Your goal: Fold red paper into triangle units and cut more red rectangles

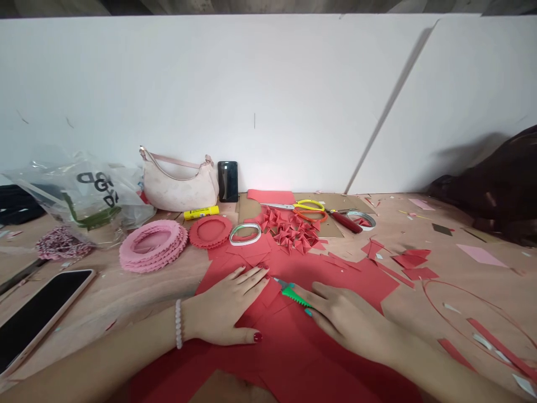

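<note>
My left hand [224,305] lies flat with its fingers spread on the red paper [289,352], which covers the surface in front of me. A beaded bracelet [179,324] is on that wrist. My right hand [335,310] is closed around a green craft knife [297,296]. Its blade points left and touches or sits just above a small red paper piece [272,291], close to my left fingertips. Past my hands lies a heap of folded red paper pieces [291,230]. A roll of tape [245,234] is just beyond my left hand.
Pink scalloped rings [153,246] and red rings [210,231] lie at left, with a glue stick [201,212] behind. Scissors [308,207], a red-handled tool [346,221] and another tape roll [361,220] lie ahead. A phone [42,319] is at left; paper scraps [413,258] at right.
</note>
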